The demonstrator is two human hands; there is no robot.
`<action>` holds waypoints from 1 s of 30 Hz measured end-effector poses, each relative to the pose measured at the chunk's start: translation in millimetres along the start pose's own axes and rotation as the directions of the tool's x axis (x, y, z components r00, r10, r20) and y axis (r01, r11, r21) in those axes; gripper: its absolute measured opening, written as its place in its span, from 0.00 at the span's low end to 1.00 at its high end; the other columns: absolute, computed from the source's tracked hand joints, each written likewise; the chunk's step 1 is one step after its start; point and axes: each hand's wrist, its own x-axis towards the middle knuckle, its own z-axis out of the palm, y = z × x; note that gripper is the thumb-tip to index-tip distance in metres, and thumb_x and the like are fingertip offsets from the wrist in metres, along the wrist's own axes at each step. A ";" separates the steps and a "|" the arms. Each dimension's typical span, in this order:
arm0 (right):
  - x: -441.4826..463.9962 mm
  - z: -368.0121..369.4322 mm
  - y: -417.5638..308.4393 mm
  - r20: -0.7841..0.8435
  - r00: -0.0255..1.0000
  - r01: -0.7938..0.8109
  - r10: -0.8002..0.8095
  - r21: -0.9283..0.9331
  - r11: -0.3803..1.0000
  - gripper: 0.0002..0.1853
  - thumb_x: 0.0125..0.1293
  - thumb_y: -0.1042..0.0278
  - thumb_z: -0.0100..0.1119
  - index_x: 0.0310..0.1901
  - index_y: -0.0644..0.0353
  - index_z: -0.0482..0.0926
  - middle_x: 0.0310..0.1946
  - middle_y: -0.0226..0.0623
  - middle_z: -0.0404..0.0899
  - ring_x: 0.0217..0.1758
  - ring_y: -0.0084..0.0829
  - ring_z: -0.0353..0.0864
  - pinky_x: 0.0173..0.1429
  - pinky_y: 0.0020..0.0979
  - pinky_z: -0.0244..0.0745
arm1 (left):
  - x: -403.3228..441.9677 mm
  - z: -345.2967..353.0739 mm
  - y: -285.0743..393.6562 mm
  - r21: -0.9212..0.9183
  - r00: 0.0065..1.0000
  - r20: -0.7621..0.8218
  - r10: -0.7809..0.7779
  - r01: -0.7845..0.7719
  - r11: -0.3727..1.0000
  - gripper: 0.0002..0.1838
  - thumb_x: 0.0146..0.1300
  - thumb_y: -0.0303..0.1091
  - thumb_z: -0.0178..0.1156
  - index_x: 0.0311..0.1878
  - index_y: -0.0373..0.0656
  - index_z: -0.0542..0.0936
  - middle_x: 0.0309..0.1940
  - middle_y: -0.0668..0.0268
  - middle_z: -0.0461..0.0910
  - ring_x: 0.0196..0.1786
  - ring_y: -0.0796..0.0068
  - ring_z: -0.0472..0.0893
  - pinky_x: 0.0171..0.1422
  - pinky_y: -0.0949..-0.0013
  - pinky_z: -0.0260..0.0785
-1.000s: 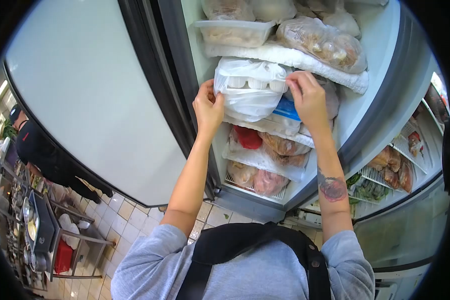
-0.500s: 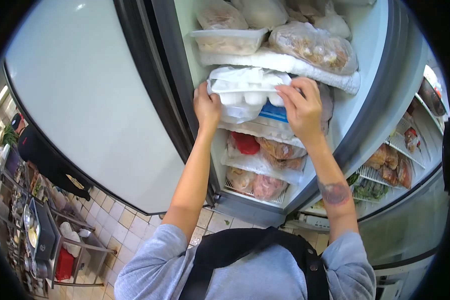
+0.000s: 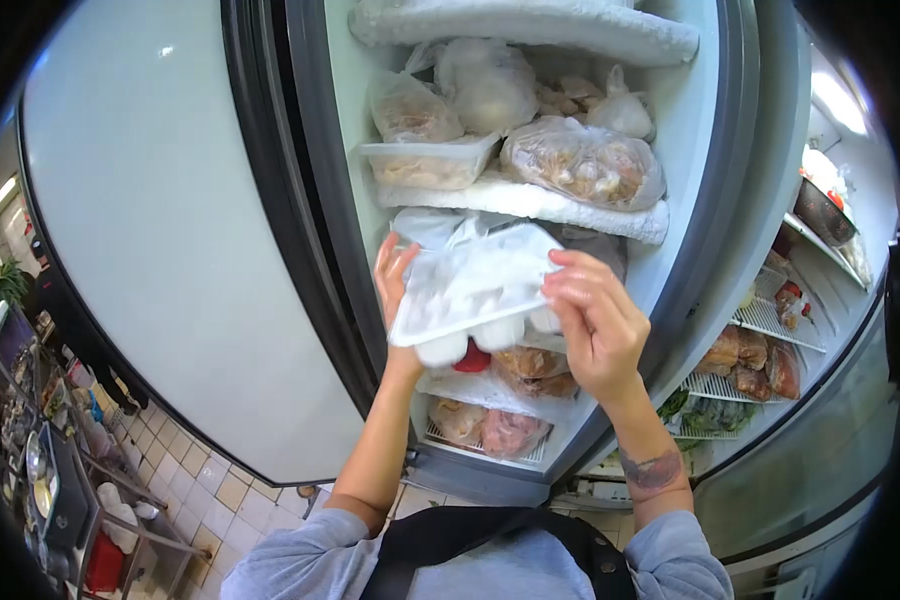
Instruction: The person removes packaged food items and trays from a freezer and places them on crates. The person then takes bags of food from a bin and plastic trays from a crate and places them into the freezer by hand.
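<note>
A white plastic tray [image 3: 485,283] with rounded cups on its underside is tilted in front of the open freezer, its left end lower. Thin clear film seems to cover its top; what it holds is not clear. My right hand [image 3: 602,325] pinches the tray's right edge between thumb and fingers. Along the left edge, my left hand [image 3: 394,285] bears against the tray with its fingers partly spread. The tray hides that palm and thumb. Behind the tray, clear plastic wrapping [image 3: 440,228] shows on the shelf.
Above sits a frosted shelf [image 3: 530,200] with a lidded tub [image 3: 430,163] and bagged food [image 3: 585,165]. Lower down are bags of meat [image 3: 515,430]. The freezer door [image 3: 160,200] stands open at left. More racks [image 3: 750,380] are at right; a person [image 3: 70,310] stands far left.
The tray has come out from the shelf toward me and tipped down at its left end. My right hand still grips its edge; my left fingers have spread. The view has shifted upward.
</note>
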 end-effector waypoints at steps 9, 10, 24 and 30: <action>69.6 -74.3 -50.6 0.186 0.965 0.212 -0.182 -0.153 0.965 0.30 0.37 0.62 0.77 0.46 0.58 0.79 0.43 0.40 0.72 0.48 0.41 0.76 0.50 0.37 0.77 | 69.0 -1.2 65.4 -0.401 0.954 -0.186 0.235 -0.292 0.868 0.18 0.49 0.34 0.66 0.38 0.45 0.67 0.43 0.57 0.73 0.54 0.56 0.72 0.61 0.53 0.62; 90.6 -83.7 -59.4 0.208 0.954 0.259 -0.214 -0.221 0.940 0.31 0.38 0.61 0.77 0.47 0.59 0.78 0.44 0.40 0.72 0.49 0.40 0.76 0.50 0.36 0.77 | 93.8 -2.6 77.2 -0.379 0.933 -0.218 0.287 -0.352 0.856 0.17 0.47 0.31 0.66 0.38 0.45 0.68 0.42 0.57 0.74 0.53 0.57 0.73 0.59 0.56 0.63; 343.4 -82.6 13.8 0.023 0.799 0.449 -0.601 -0.688 0.571 0.25 0.46 0.71 0.70 0.50 0.62 0.75 0.39 0.43 0.73 0.42 0.40 0.76 0.48 0.37 0.72 | 375.5 -5.9 109.1 0.317 0.905 -0.076 0.419 -0.377 0.871 0.35 0.47 0.50 0.72 0.52 0.36 0.73 0.43 0.55 0.79 0.51 0.64 0.77 0.54 0.66 0.70; 390.9 -69.2 150.1 0.067 0.814 0.423 -0.577 -0.748 0.511 0.28 0.45 0.69 0.71 0.51 0.62 0.75 0.41 0.47 0.73 0.47 0.47 0.73 0.53 0.41 0.68 | 245.8 -54.1 97.4 0.146 0.905 0.396 0.155 -0.229 0.962 0.21 0.48 0.40 0.69 0.42 0.37 0.78 0.35 0.58 0.81 0.38 0.66 0.80 0.44 0.65 0.72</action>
